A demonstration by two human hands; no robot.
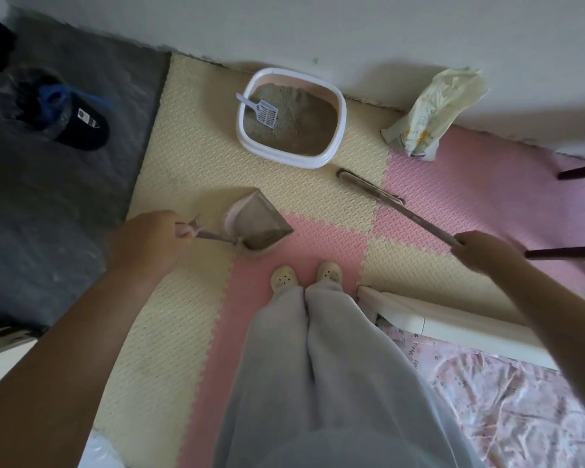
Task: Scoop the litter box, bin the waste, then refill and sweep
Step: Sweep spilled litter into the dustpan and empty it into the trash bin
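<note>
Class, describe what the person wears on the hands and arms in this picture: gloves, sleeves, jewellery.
Nothing shows. The left hand and right hand are bare, with no gloves or rings visible. The left forearm and right forearm carry no sleeve, watch or bracelet up to the frame's edge.

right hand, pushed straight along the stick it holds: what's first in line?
Beyond the head of the broom, probably the near rim of the litter box. The right hand is held high, so depth is uncertain.
</note>
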